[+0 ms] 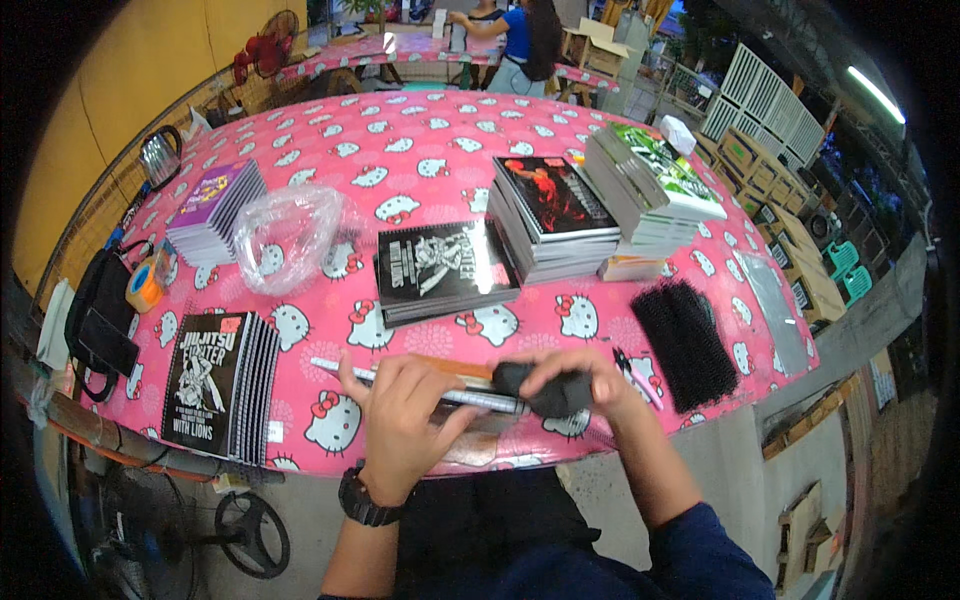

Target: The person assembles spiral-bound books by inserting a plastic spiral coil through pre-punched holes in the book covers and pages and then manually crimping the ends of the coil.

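Near the table's front edge, my left hand (402,405) is closed on a notebook (478,399) tilted nearly edge-on, its white page edges facing up. My right hand (570,378) is wrapped round a dark, rounded, soft-looking wad (545,390), which meets the notebook's right end; its exact kind I cannot make out. A brown strip (450,367) lies just beyond the notebook. Behind my hands is a stack of black spiral notebooks (445,265). To the left stands another stack of spiral notebooks (215,385). Black binding coils (685,345) and pens (637,378) lie right of my right hand.
The pink patterned tablecloth (400,165) also carries stacks of black-red books (555,200), green-white books (655,175) and purple books (215,200). A clear plastic bag (290,235), an orange tape roll (147,285) and a kettle (160,157) are leftward. A person (520,45) stands at a far table.
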A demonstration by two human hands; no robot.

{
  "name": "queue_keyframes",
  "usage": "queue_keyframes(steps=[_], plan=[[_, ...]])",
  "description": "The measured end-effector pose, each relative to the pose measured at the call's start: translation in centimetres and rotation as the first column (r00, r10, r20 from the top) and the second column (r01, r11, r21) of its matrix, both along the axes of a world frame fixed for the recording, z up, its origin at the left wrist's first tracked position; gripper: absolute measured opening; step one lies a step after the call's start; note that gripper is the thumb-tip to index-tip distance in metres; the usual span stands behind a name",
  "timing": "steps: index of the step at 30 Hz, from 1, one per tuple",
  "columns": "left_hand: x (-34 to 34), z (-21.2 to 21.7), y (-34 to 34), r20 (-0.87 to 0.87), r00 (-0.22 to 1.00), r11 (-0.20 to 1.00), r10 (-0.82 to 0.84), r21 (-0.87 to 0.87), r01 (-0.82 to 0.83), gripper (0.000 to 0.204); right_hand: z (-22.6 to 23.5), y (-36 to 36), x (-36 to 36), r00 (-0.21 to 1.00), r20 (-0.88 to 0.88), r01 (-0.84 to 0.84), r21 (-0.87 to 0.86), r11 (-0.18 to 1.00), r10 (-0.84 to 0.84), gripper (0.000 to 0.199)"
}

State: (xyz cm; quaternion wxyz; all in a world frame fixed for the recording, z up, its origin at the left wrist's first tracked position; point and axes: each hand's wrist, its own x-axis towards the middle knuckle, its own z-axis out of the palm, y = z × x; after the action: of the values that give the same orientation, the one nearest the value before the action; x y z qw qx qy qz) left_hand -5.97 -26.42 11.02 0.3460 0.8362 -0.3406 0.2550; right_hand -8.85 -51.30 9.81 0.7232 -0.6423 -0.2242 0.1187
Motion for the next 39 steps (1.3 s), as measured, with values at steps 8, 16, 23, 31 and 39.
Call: queue_keyframes(steps=[8,16,23,31,39], plan=[[0.1,0.0,-1.0,0.012,1.000,0.999,0.003,-0.048,-0.002,0.027,0.5,-0.2,1.0,0.974,-0.053,0.196,-0.280,0.940,-0.219,0.052],[0.5,0.2,-1.2,0.015,1.000,0.997,0.007,-0.073,-0.005,0.025,3.1,-0.8,1.1,0.949,0.142,0.315,-0.457,0.832,-0.281,0.058],[0.3,0.3,-1.3,0.010,1.000,0.998,-0.008,-0.060,0.009,0.024,2.8,-0.5,1.3,0.975,0.084,0.222,-0.373,0.901,-0.205,0.056],[-0.1,0.3,-0.8,-0.035,0.999,1.000,0.016,-0.020,-0.017,0.044,3.6,0.6,2.0,0.994,0.088,0.067,-0.121,0.990,-0.057,0.043],[0.2,-0.2,-0.3,-0.071,0.996,0.989,-0.059,-0.141,0.049,0.086,3.8,2.5,2.0,0.997,0.040,-0.077,0.120,0.990,0.073,0.042]])
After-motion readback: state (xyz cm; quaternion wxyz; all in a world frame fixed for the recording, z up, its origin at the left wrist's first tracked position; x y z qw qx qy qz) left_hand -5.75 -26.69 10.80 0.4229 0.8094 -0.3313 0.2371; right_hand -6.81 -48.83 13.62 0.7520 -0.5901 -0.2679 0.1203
